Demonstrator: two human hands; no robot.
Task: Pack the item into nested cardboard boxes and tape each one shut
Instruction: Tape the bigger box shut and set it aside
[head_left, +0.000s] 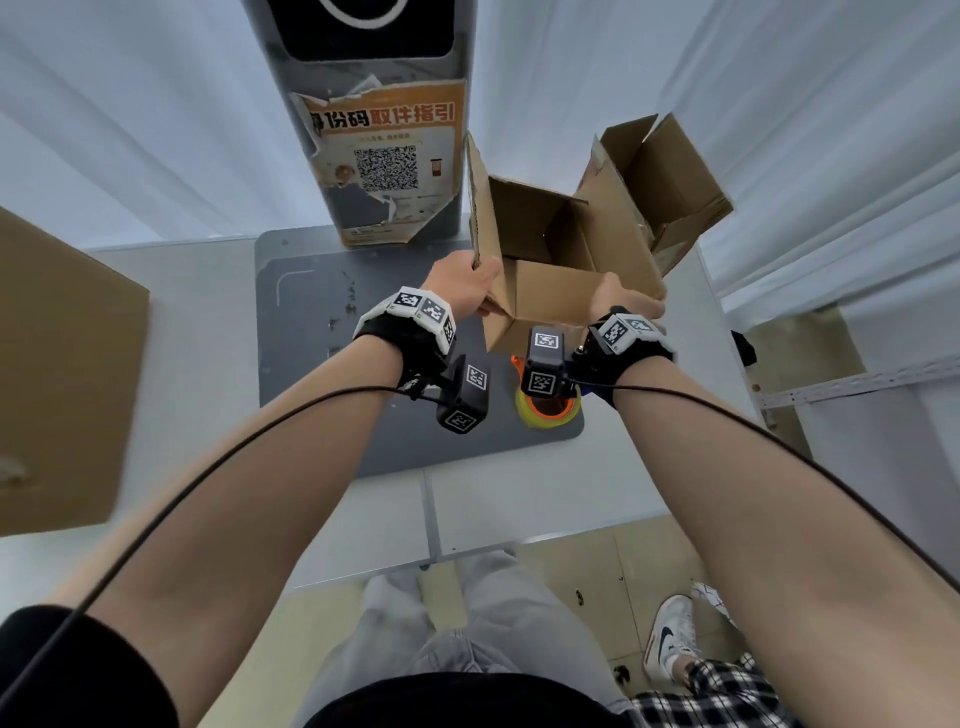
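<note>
An open brown cardboard box (545, 249) is held above the grey mat (311, 332), its flaps standing up and its inside showing nothing. My left hand (462, 286) grips the box's left flap edge. My right hand (618, 301) grips its near right corner. A second open cardboard box (670, 182) sits just behind and to the right, touching the first. A tape roll with an orange core (548, 410) lies on the mat below my right wrist, partly hidden by the wrist device.
A grey kiosk post (374, 156) with an orange QR poster stands at the mat's far edge. A large flat cardboard sheet (62, 353) lies at the left. Another person's checked sleeve and shoe are at the lower right, beyond the white table (519, 499).
</note>
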